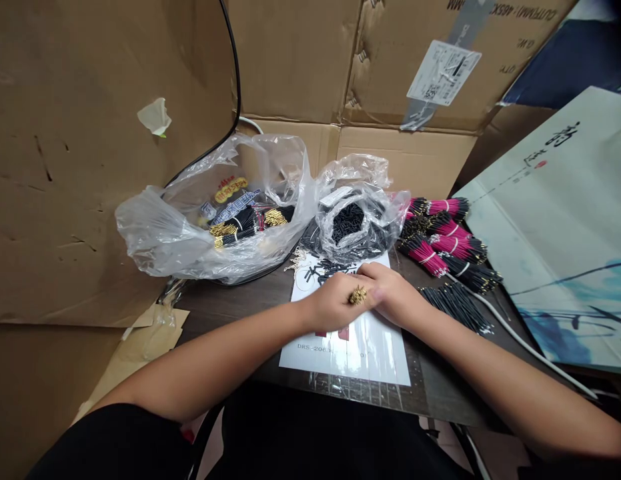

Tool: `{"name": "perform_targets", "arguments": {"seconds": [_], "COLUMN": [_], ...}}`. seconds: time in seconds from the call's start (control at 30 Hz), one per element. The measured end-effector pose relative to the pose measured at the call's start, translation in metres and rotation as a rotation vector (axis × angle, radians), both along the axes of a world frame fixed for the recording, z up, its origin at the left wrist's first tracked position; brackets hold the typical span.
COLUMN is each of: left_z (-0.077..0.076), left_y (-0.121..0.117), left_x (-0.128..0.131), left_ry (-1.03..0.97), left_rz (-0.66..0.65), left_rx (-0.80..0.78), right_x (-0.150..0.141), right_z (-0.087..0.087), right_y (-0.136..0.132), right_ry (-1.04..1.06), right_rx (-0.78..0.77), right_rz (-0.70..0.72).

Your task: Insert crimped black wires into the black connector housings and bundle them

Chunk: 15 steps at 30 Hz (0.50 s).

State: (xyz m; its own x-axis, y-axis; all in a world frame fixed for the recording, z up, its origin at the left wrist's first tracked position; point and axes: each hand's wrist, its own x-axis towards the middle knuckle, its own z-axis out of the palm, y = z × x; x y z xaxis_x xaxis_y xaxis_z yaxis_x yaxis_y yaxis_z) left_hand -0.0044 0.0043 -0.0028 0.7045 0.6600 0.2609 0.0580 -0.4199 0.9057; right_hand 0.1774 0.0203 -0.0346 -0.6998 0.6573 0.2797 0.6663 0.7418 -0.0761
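Note:
My left hand (pixel 333 303) and my right hand (pixel 393 291) meet above a printed white sheet (pixel 350 353), with a small bunch of gold-tipped wires (pixel 357 295) pinched between their fingers. The wires' far ends are hidden by my fingers. Just beyond my fingertips, short black wires (pixel 327 270) lie on the sheet. A clear plastic bag of black wires (pixel 353 223) sits behind it. To my right, pink-sleeved wire bundles (pixel 433 233) and a black wire bundle (pixel 457 307) lie on the dark tabletop (pixel 220 320).
A larger clear bag (pixel 160 233) holds gold-tipped black wires. Brown cardboard sheets (pixel 90 133) stand at the left and back. A pale printed board (pixel 550 220) leans at the right. A white cable (pixel 520 340) runs across the table's right side.

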Motion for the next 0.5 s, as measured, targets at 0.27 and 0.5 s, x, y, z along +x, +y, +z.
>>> {"name": "perform_targets", "arguments": {"seconds": [0.27,0.5], "left_z": [-0.01,-0.01], "left_y": [0.028,0.03], "left_x": [-0.009,-0.009], "left_ry": [-0.166,-0.122], "left_rz": [0.403,0.506], "left_rx": [-0.095,-0.011], "right_x": [-0.009,-0.012], "right_z": [0.006,0.008], "right_y": [0.009,0.017], "right_ry": [-0.139,-0.143], "right_rx": [0.102,0.092], "right_rz": [0.064,0.104]}}
